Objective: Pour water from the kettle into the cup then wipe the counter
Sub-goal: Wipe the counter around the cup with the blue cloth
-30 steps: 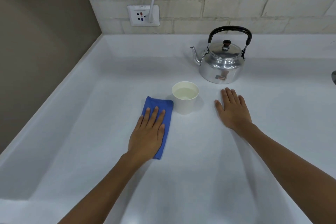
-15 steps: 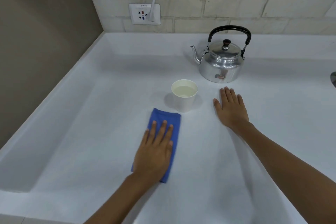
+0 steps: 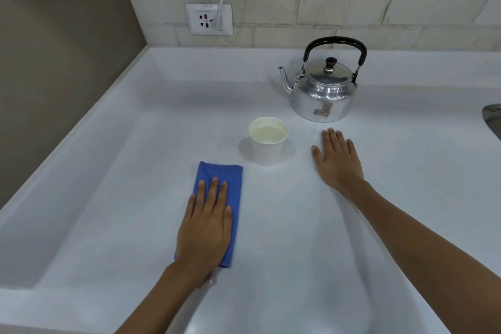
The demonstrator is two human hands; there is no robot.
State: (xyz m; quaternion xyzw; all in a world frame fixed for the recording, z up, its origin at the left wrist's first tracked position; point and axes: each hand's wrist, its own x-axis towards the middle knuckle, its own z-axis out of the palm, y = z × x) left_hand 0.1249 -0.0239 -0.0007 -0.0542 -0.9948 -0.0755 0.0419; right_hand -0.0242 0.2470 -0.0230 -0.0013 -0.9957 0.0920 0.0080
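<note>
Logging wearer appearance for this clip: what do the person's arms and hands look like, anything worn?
Both forearms are bare as far as the frame shows, no sleeves visible. The left hand and right hand carry no gloves, rings, watch or bands. Fingernails are short and unpainted.

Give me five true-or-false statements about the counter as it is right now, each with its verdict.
1. The left hand lies flat on the folded blue cloth. True.
2. The white paper cup is empty. False: it holds liquid.
3. The shiny metal kettle stands upright behind the cup, lid on. True.
4. The right hand grips the kettle's black handle. False: it rests flat on the white counter.
5. The cloth touches the cup. False: bare counter separates them.
</note>
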